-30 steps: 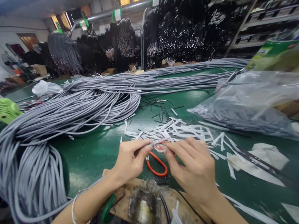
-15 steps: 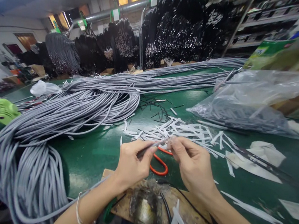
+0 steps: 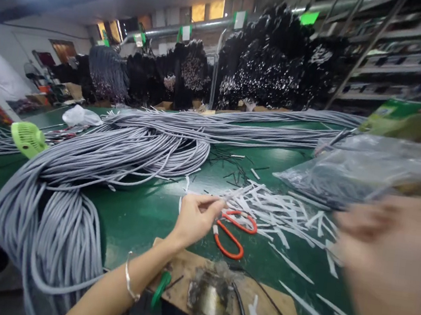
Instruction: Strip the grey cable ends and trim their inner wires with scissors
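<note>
My left hand (image 3: 199, 215) is closed in a pinch above the green table. Between its thumb and fingers is the end of a grey cable, mostly hidden by the hand, its pale tip pointing right. Just under and beside this hand lie red-orange looped handles (image 3: 232, 249), apparently of scissors. White strips (image 3: 273, 211) are scattered behind them. My right hand (image 3: 392, 266) is at the right, smeared by motion, in front of a clear plastic bag (image 3: 366, 166). Its fingers are too blurred to read.
A thick bundle of grey cables (image 3: 91, 158) covers the table's left side and hangs over its front edge. A light-green plastic fan-like piece (image 3: 28, 139) stands by it. A worn metal block (image 3: 211, 295) sits on a wooden board (image 3: 281, 301) in front of me.
My right hand has left the cable end and moved right, toward the plastic bag. My left hand keeps its pinch. More of the red-orange handles shows, and the view has shifted.
</note>
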A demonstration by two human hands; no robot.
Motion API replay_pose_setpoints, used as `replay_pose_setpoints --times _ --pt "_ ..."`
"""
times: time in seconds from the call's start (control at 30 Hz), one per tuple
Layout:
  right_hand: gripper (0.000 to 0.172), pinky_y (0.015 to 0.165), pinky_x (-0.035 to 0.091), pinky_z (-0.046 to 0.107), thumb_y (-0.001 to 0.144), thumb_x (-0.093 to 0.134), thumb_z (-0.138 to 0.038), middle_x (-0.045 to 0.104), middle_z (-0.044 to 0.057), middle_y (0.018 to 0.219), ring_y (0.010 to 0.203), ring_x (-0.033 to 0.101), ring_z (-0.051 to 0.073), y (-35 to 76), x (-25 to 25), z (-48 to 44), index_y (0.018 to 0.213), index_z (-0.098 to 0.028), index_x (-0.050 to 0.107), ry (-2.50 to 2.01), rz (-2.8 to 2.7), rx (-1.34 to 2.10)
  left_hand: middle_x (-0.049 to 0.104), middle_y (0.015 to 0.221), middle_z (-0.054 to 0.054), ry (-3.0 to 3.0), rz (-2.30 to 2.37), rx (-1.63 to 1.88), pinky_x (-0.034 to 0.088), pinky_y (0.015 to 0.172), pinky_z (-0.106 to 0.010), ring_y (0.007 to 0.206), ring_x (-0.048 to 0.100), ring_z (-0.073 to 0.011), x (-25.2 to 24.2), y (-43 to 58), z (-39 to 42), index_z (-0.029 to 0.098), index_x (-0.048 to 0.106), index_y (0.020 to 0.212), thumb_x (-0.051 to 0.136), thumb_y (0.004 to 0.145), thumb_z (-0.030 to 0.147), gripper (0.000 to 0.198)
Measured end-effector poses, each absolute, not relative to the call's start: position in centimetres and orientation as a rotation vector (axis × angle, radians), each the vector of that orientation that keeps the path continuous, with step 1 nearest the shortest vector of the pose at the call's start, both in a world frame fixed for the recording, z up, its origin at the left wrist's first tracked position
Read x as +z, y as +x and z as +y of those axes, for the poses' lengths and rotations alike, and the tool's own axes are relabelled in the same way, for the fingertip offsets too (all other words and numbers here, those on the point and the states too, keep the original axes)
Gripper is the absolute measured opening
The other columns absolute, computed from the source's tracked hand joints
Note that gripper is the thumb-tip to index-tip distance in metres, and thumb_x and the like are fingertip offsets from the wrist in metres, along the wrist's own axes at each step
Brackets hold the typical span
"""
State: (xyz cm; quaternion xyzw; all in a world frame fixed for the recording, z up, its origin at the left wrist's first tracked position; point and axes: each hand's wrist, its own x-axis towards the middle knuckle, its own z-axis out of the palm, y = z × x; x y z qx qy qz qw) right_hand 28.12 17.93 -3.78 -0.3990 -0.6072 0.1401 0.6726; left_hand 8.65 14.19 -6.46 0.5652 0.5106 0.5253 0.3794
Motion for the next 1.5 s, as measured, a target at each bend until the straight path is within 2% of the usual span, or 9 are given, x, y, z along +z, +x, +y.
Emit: replay_pose_setpoints --times 0.1,0.17,0.37,0.73,0.93,1.1,1.23,1.33,1.5 --pt "0.020 0.035 0.026 0.024 0.062 0.065 -0.038 0.036 -0.008 0.039 0.034 0.033 0.006 25.6 -4.0 17.0 0.065 -0.019 0.061 -1.044 -1.296 0.708 0.063 0.056 -0.004 1.520 1.366 1.386 0.041 0.046 -0.020 0.047 0.051 -0.0104 -6.0 9.3 14.5 0.009 0.070 0.073 0.055 0.073 0.031 0.027" --pt "0.023 0.038 0.034 0.022 0.055 0.068 -0.032 0.045 -0.005 0.045 0.040 0.041 0.008 23.9 -4.5 16.4 0.070 -0.015 0.065 -1.090 -1.416 0.864 0.068 0.066 -0.007 1.628 1.397 1.385 0.046 0.054 -0.022 0.055 0.058 -0.0137 -5.6 9.8 14.7 0.009 0.069 0.078 0.054 0.075 0.029 0.026" --pt "0.021 0.052 0.047 0.024 0.062 0.061 -0.032 0.062 0.004 0.064 0.055 0.055 0.014 23.1 -6.0 16.2 0.067 -0.013 0.066 -1.084 -1.429 1.004 0.069 0.069 -0.007 1.954 1.530 1.325 0.046 0.055 -0.023 0.058 0.060 -0.0142 -6.1 10.2 14.9 0.011 0.068 0.078 0.053 0.074 0.019 0.018" --pt "0.017 0.046 0.040 0.022 0.059 0.057 -0.028 0.056 0.001 0.051 0.049 0.048 0.012 23.1 -6.7 16.4 0.051 -0.014 0.060 -1.175 -1.375 0.926 0.066 0.070 -0.005 1.718 1.372 1.324 0.045 0.055 -0.021 0.060 0.059 -0.0128 -7.6 10.7 14.3 0.012 0.064 0.077 0.051 0.078 0.023 0.018" --pt "0.014 0.048 0.041 0.022 0.056 0.057 -0.028 0.058 0.000 0.052 0.050 0.049 0.012 23.2 -6.4 16.3 0.053 -0.015 0.061 -1.108 -1.292 1.032 0.052 0.051 0.004 1.454 1.332 1.342 0.034 0.043 -0.017 0.045 0.044 -0.0065 -7.3 11.0 14.0 0.012 0.064 0.087 0.060 0.072 0.028 0.022" --pt "0.015 0.047 0.040 0.022 0.056 0.057 -0.028 0.058 0.000 0.050 0.048 0.049 0.012 22.8 -6.7 16.2 0.051 -0.014 0.060 -1.108 -1.448 1.086 0.063 0.072 -0.003 1.465 1.262 1.453 0.044 0.057 -0.021 0.062 0.054 -0.0113 -7.6 10.4 14.4 0.013 0.069 0.090 0.057 0.075 0.029 0.025" --pt "0.018 0.049 0.041 0.023 0.058 0.057 -0.030 0.059 0.002 0.053 0.050 0.051 0.012 22.9 -6.8 16.3 0.054 -0.014 0.061 -1.141 -1.442 1.082 0.054 0.066 -0.001 1.556 1.247 1.472 0.038 0.044 -0.019 0.046 0.044 -0.0060 -7.4 9.9 14.5 0.014 0.070 0.069 0.053 0.079 0.036 0.029" --pt "0.020 0.049 0.041 0.023 0.059 0.057 -0.033 0.060 0.002 0.055 0.051 0.051 0.013 23.0 -6.8 16.3 0.056 -0.014 0.061 -1.152 -1.446 1.070 0.046 0.055 0.001 1.581 1.290 1.509 0.035 0.043 -0.019 0.049 0.042 -0.0071 -7.1 9.7 14.4 0.013 0.061 0.051 0.053 0.079 0.035 0.036" --pt "0.020 0.046 0.040 0.022 0.064 0.055 -0.033 0.057 0.001 0.053 0.048 0.050 0.012 23.0 -6.9 16.1 0.056 -0.015 0.058 -1.144 -1.559 0.919 0.039 0.046 0.004 1.495 1.345 1.520 0.031 0.042 -0.019 0.044 0.037 -0.0065 -7.2 10.0 14.4 0.013 0.057 0.055 0.054 0.077 0.034 0.031"
